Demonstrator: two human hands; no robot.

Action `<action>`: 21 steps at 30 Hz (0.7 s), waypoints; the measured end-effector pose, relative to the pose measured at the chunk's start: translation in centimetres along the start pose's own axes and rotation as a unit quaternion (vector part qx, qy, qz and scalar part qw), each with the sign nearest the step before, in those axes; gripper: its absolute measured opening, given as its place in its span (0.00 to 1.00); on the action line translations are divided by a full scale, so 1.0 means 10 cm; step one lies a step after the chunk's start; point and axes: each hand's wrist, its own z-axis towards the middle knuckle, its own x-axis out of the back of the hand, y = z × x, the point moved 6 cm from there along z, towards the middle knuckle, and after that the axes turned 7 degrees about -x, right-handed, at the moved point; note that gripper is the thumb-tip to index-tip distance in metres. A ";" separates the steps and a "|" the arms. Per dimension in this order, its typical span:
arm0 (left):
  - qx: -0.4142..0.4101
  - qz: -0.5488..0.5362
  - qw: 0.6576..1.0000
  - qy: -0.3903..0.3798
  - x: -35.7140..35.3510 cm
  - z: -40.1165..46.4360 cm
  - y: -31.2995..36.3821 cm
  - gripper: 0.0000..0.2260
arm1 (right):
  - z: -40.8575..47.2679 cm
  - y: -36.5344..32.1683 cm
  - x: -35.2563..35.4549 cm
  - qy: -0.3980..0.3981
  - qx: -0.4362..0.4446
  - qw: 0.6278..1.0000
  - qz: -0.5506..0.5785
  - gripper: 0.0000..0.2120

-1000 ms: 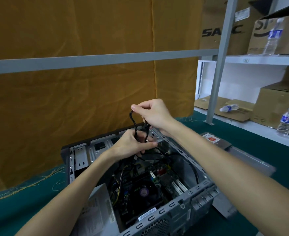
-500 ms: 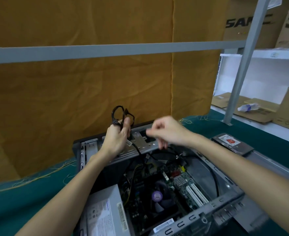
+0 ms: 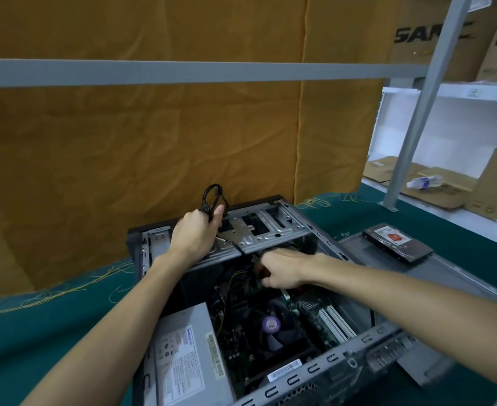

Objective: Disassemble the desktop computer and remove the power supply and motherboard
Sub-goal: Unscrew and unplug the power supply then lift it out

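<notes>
Above case rim (image 3: 270, 235), looped cable (image 3: 212, 197)

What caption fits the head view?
Left hand holds looped black cable; right hand reaches inside open grey metal computer case.

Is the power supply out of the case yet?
No, still in. The power supply sits inside the case, beside the motherboard fan.

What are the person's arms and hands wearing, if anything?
Nothing that shows. Both the left hand and the right hand are bare, with no gloves, rings or watch visible. Both forearms are bare too; no sleeve reaches into view.
</notes>
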 end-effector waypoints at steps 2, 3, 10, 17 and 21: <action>0.004 -0.011 1.000 -0.003 -0.01 0.01 -0.01 0.29 | 0.05 0.01 -0.02 0.004 -0.010 1.000 -0.019 0.17; 0.004 -0.014 1.000 -0.003 -0.01 0.01 -0.02 0.28 | 0.08 0.02 -0.04 0.002 -0.015 1.000 -0.024 0.17; 0.006 0.007 0.999 -0.032 -0.06 0.03 -0.07 0.27 | 0.21 -0.02 -0.10 -0.042 -0.015 0.999 -0.024 0.16; 0.005 0.019 0.999 -0.042 -0.11 0.05 -0.08 0.26 | 0.22 -0.03 -0.10 -0.078 -0.018 0.997 0.003 0.26; 0.008 0.010 0.999 -0.042 -0.11 0.05 -0.08 0.26 | 0.18 -0.05 -0.13 -0.064 -0.008 0.998 -0.012 0.21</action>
